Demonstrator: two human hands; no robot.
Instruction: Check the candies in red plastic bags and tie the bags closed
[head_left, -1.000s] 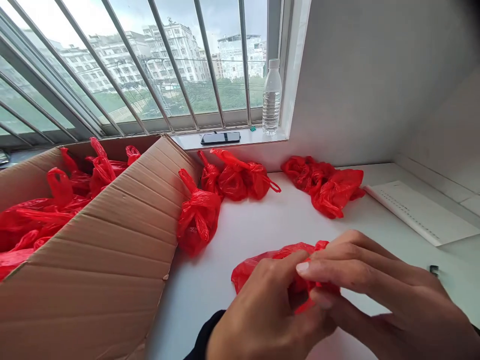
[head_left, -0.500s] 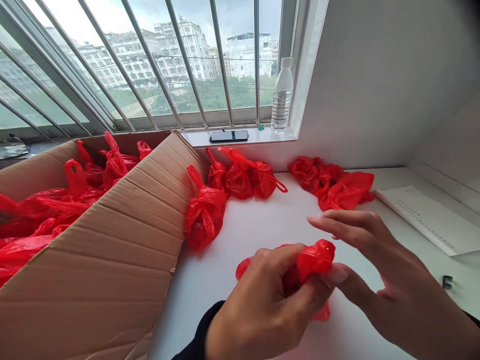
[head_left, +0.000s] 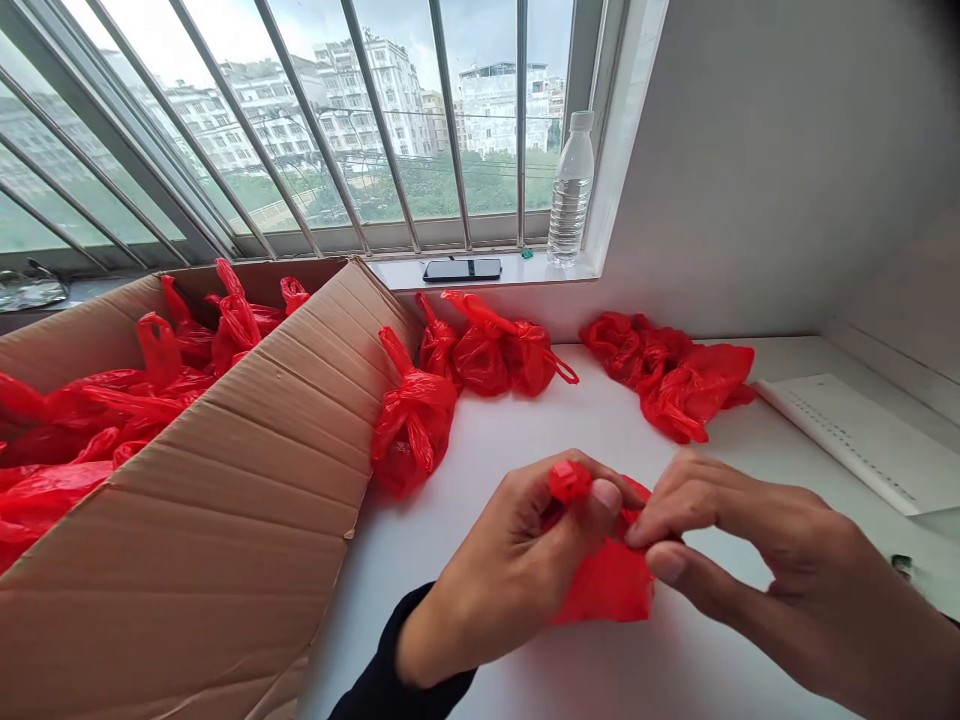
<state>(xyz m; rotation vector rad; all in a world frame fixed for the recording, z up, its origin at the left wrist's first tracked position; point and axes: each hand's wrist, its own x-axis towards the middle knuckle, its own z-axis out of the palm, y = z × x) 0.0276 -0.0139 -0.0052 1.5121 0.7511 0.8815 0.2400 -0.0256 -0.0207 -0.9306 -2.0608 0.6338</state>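
Over the white tabletop, my left hand (head_left: 517,560) is closed around a red plastic bag (head_left: 611,585), its thumb pressing on the gathered plastic. A crumpled end of the bag sticks up between thumb and forefinger, and the rest hangs below. At the bag's right edge, my right hand (head_left: 765,560) pinches the plastic, thumb and fingertips close together. Left of the hands stands a knotted red bag (head_left: 412,420), filled and rounded. Behind it, more tied red bags (head_left: 480,355) sit against the wall.
A cardboard box (head_left: 247,480) holding several red bags (head_left: 161,355) takes up the left side. Loose red bags (head_left: 675,370) lie at the back right beside a white calendar-like pad (head_left: 862,430). A phone (head_left: 462,270) and a water bottle (head_left: 571,195) are on the windowsill.
My right hand has moved in from above right, and its spread fingers have closed on the bag's edge. My left hand has shifted slightly left, and more of the bag hangs in view.
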